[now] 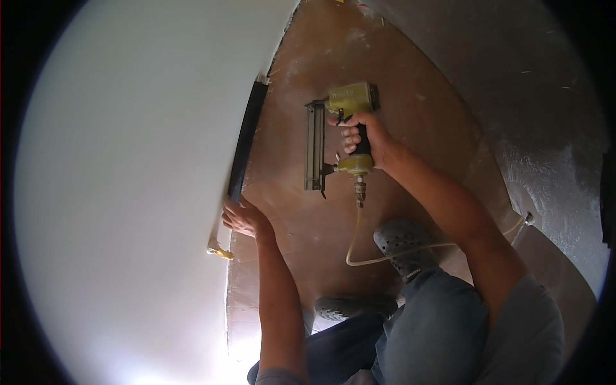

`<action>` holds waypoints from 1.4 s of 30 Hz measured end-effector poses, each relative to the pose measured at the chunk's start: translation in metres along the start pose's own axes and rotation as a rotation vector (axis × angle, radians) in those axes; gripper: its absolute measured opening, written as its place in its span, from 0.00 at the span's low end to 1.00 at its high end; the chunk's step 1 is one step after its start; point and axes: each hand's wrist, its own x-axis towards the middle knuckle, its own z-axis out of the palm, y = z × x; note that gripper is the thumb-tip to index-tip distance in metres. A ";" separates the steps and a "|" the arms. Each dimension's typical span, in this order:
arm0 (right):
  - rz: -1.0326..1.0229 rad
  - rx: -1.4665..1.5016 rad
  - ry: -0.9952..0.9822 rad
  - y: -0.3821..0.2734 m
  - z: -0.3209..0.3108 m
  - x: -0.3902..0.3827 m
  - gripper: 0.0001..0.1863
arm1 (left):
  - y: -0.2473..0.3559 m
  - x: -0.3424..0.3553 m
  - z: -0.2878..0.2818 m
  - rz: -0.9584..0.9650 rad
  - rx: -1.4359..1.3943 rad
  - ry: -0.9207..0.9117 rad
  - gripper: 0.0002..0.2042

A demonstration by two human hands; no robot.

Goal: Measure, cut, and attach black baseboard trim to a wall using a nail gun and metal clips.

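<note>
My right hand is wrapped round the black grip of a yellow pneumatic nail gun, its index finger by the trigger. The gun's long metal magazine faces the wall, apart from it. A thin, pale air hose runs from the fitting at the bottom of the handle. My left hand grips the near end of a black strip, which lies along the foot of the white wall. The fingertips are partly hidden behind that end.
The white wall rises on the left above a brown, dusty floor. Yellow-tipped wires poke out of the wall near my left hand. My clogs stand on the floor; the hose crosses one and reaches the grey surface at right.
</note>
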 end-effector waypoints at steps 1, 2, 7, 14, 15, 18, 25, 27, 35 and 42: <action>0.003 -0.006 0.005 -0.001 0.002 -0.001 0.25 | -0.001 0.007 0.002 -0.004 -0.023 -0.008 0.17; 0.007 0.008 0.008 -0.001 0.003 -0.002 0.25 | -0.003 0.014 0.004 -0.011 -0.023 -0.012 0.17; 0.026 0.028 -0.003 -0.002 -0.008 0.003 0.25 | 0.002 0.031 -0.001 -0.022 -0.074 -0.064 0.09; -0.003 0.050 -0.058 -0.006 -0.002 0.013 0.21 | -0.025 -0.004 -0.033 -0.065 -0.021 -0.234 0.07; -0.028 0.058 -0.077 -0.007 -0.005 0.014 0.21 | -0.031 -0.021 -0.038 -0.067 -0.021 -0.238 0.07; -0.071 0.104 -0.178 -0.014 -0.011 0.031 0.20 | -0.040 -0.055 -0.048 -0.078 0.008 -0.318 0.07; -0.103 -0.016 -0.178 -0.008 0.024 0.086 0.21 | 0.053 -0.001 -0.052 -0.367 -1.074 -0.791 0.17; -0.131 -0.053 -0.191 -0.007 0.040 0.088 0.19 | 0.097 0.037 -0.045 -0.556 -1.423 -0.870 0.20; -0.223 -0.016 -0.118 0.003 0.041 0.101 0.14 | 0.128 0.069 0.001 -0.501 -1.565 -0.980 0.24; -0.231 -0.055 -0.038 0.010 0.037 0.107 0.07 | 0.127 0.063 0.004 -0.536 -1.549 -0.923 0.26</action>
